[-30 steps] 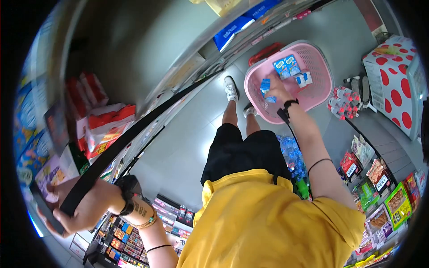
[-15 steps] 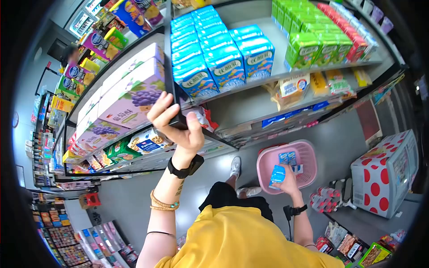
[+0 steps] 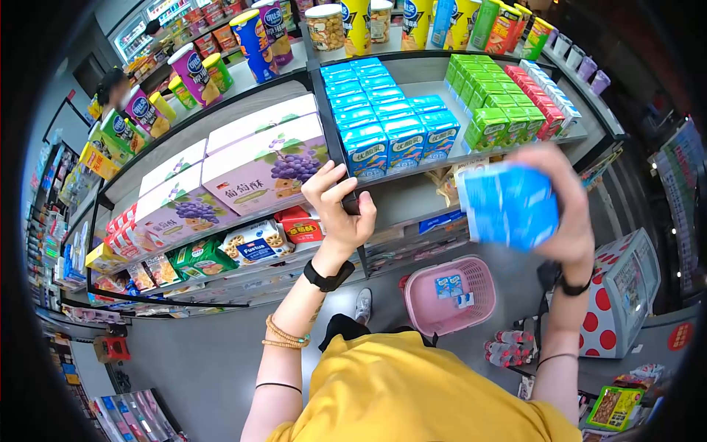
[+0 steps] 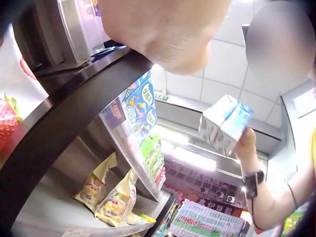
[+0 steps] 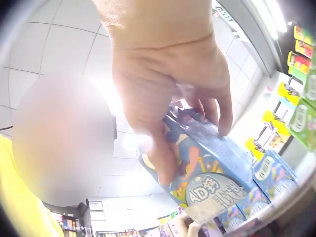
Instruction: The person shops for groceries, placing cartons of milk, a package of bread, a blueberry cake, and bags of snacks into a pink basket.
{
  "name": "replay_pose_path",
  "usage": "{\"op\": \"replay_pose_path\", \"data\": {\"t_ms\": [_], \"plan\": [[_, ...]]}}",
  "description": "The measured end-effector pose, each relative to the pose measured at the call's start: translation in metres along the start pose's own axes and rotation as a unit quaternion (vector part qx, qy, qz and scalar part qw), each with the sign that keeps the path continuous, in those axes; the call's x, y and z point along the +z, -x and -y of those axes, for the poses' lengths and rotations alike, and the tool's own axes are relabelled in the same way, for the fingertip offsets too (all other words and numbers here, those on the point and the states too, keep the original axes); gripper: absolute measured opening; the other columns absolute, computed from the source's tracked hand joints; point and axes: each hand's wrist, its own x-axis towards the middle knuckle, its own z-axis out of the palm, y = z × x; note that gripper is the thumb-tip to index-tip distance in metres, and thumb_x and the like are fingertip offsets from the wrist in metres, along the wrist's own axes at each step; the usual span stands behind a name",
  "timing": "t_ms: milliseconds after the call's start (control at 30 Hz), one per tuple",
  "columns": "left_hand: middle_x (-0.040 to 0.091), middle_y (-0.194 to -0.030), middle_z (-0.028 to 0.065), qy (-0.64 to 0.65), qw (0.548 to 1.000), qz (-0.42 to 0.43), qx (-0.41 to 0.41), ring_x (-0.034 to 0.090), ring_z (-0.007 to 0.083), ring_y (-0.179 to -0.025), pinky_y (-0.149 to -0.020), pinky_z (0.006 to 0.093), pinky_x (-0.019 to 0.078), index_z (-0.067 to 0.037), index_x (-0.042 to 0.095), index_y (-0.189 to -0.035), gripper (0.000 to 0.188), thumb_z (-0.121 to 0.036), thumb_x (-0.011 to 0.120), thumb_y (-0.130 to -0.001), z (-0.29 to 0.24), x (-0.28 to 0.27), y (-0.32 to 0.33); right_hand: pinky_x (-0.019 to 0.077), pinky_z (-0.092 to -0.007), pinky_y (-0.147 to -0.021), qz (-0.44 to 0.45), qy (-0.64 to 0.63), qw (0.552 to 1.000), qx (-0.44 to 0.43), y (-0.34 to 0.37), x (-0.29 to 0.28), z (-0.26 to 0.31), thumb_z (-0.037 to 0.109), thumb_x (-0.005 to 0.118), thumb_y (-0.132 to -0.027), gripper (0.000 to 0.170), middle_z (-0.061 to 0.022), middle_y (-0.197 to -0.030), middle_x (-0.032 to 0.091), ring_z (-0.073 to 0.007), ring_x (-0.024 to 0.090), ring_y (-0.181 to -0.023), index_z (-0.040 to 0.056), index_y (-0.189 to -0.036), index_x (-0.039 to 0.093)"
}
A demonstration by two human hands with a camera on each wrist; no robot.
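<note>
My right hand [image 3: 563, 202] grips a shrink-wrapped pack of blue drink cartons [image 3: 508, 206], raised in front of the shelf and blurred. In the right wrist view, the thumb and fingers clasp the top of the pack [image 5: 212, 168], whose front reads AD. My left hand [image 3: 342, 210] holds the black upright post [image 3: 356, 199] of the shelf unit, its fingers bent round it. Rows of matching blue cartons [image 3: 387, 140] stand on the shelf just beyond the left hand. The pink basket [image 3: 482, 295] on the floor contains a few small blue and white cartons [image 3: 448, 287].
Green cartons [image 3: 497, 121] and red ones [image 3: 541, 110] line the shelf's right part. Purple grape boxes [image 3: 258, 162] fill the left bay, with snack cans [image 3: 195, 77] above. A red-dotted freezer [image 3: 615, 302] and bundled bottles [image 3: 508, 346] stand at the right.
My right hand has lifted the blue carton pack out of the basket, up to shelf height. My left hand came to the shelf post and stays there. The view has tilted up towards the shelves.
</note>
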Motion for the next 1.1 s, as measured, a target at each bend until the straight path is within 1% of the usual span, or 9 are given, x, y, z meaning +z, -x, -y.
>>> {"op": "replay_pose_path", "data": {"t_ms": [133, 267, 400, 500, 600, 767, 900, 1000, 1100], "plan": [[0.054, -0.124, 0.0168, -0.002, 1.0, 0.007, 0.001, 0.05, 0.0371, -0.121, -0.103, 0.0483, 0.0389, -0.007, 0.054, -0.112, 0.034, -0.009, 0.066, -0.08, -0.001, -0.002, -0.003, 0.0479, -0.0356, -0.102, -0.048, -0.01, 0.998, -0.035, -0.09, -0.006, -0.02, 0.014, 0.092, -0.057, 0.086, -0.0105, -0.125, 0.063, -0.0231, 0.062, -0.117, 0.0062, -0.134, 0.055], [0.053, -0.124, 0.0163, 0.002, 1.0, 0.003, 0.002, 0.05, 0.0373, -0.121, -0.103, 0.0485, 0.0396, -0.008, 0.054, -0.114, 0.037, -0.009, 0.067, -0.079, -0.001, -0.003, -0.003, 0.0479, -0.0383, -0.103, -0.05, 0.141, 0.986, -0.069, -0.165, 0.02, -0.066, 0.019, 0.092, -0.058, 0.087, -0.0134, -0.126, 0.062, -0.0305, 0.061, -0.117, 0.0091, -0.135, 0.054], [0.052, -0.124, 0.016, 0.006, 1.0, 0.009, 0.001, 0.049, 0.0381, -0.121, -0.102, 0.0491, 0.0402, -0.009, 0.053, -0.115, 0.04, -0.007, 0.068, -0.077, 0.002, -0.003, -0.002, 0.0451, -0.039, -0.106, 0.005, 0.167, 0.983, -0.078, -0.208, 0.049, -0.131, 0.017, 0.09, -0.057, 0.089, -0.0143, -0.129, 0.059, -0.0312, 0.058, -0.122, 0.0093, -0.137, 0.053], [0.053, -0.123, 0.0151, 0.007, 1.0, 0.007, -0.002, 0.049, 0.0381, -0.121, -0.102, 0.049, 0.0402, -0.009, 0.054, -0.115, 0.041, -0.006, 0.068, -0.076, 0.002, -0.003, -0.001, 0.0432, -0.0395, -0.108, 0.047, 0.155, 0.986, -0.048, -0.218, 0.069, -0.158, 0.017, 0.09, -0.055, 0.089, -0.0155, -0.129, 0.058, -0.0326, 0.055, -0.124, 0.0096, -0.135, 0.054], [0.054, -0.123, 0.0144, 0.009, 1.0, 0.006, -0.003, 0.049, 0.038, -0.121, -0.102, 0.0487, 0.0401, -0.009, 0.054, -0.114, 0.041, -0.005, 0.068, -0.076, 0.002, -0.002, -0.002, 0.0439, -0.0395, -0.108, 0.116, 0.146, 0.982, 0.038, -0.221, 0.079, -0.172, 0.016, 0.09, -0.055, 0.089, -0.0155, -0.129, 0.058, -0.0336, 0.056, -0.123, 0.0101, -0.136, 0.053], [0.054, -0.124, 0.0121, 0.021, 1.0, -0.002, -0.011, 0.049, 0.0365, -0.123, -0.1, 0.046, 0.039, -0.013, 0.056, -0.115, 0.045, -0.006, 0.072, -0.073, 0.005, 0.0, 0.001, 0.0436, -0.0407, -0.108, 0.166, 0.088, 0.977, 0.1, -0.214, 0.094, -0.191, 0.012, 0.088, -0.057, 0.088, -0.014, -0.127, 0.058, -0.0331, 0.056, -0.122, 0.0158, -0.137, 0.051], [0.054, -0.123, 0.0148, 0.013, 1.0, 0.007, -0.005, 0.049, 0.0381, -0.121, -0.101, 0.0479, 0.0397, -0.009, 0.054, -0.114, 0.041, -0.006, 0.068, -0.076, 0.003, -0.003, -0.001, 0.0453, -0.0428, -0.106, 0.21, 0.123, 0.967, 0.079, -0.211, 0.103, -0.208, 0.011, 0.086, -0.064, 0.082, -0.0135, -0.131, 0.058, -0.0328, 0.056, -0.124, 0.0168, -0.137, 0.049], [0.054, -0.123, 0.0148, 0.013, 1.0, 0.003, -0.004, 0.05, 0.0379, -0.121, -0.101, 0.0476, 0.0395, -0.009, 0.054, -0.113, 0.04, -0.006, 0.068, -0.076, 0.003, -0.001, -0.001, 0.0453, -0.0426, -0.106, 0.252, 0.081, 0.961, 0.08, -0.213, 0.111, -0.219, 0.01, 0.086, -0.066, 0.079, -0.0133, -0.132, 0.058, -0.0328, 0.056, -0.124, 0.0166, -0.136, 0.049], [0.054, -0.124, 0.0139, 0.014, 1.0, -0.001, -0.003, 0.049, 0.037, -0.122, -0.101, 0.0469, 0.0394, -0.011, 0.055, -0.114, 0.042, -0.006, 0.069, -0.075, 0.003, -0.001, -0.001, 0.047, -0.0414, -0.104, 0.256, 0.051, 0.954, 0.148, -0.213, 0.11, -0.219, 0.009, 0.085, -0.067, 0.081, -0.0124, -0.134, 0.058, -0.0297, 0.056, -0.124, 0.0149, -0.137, 0.046]]}}
